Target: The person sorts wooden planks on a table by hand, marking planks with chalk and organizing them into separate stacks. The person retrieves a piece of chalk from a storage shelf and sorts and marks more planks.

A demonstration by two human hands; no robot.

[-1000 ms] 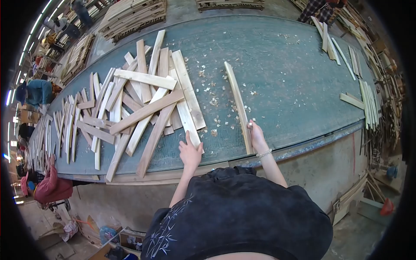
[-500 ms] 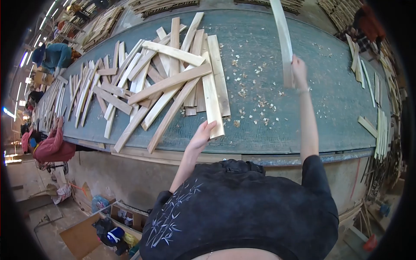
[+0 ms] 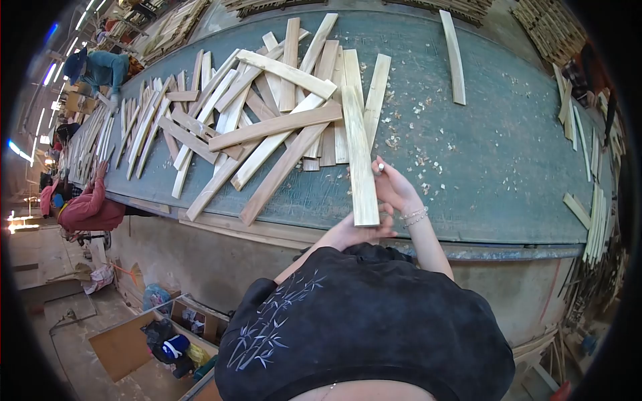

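at the table's near edge: the left hand is supporting the near plank from below, its fingers showing past the right edge; whether they are clamping, i cannot tell.
right hand: it is curving loosely beside that same edge; whether it is gripping, i cannot tell.
near plank: it is lying lengthwise away from the body, its far part overlapping the pile, its near end reaching towards the table edge.
handling it well: keeping the left palm under the end, guiding the edge lightly with the right, and lifting clear of the pile before turning should be stopping neighbours from dragging; watching for splinters is helping too.
hands at work: two.
near plank count: one.
leaning neighbour: one, slanting just beside it.
lone plank: one, lying apart on the far side.
pile count: more than a dozen are overlapping, too tangled for an exact number.
wood shavings: many, scattering uncountably.
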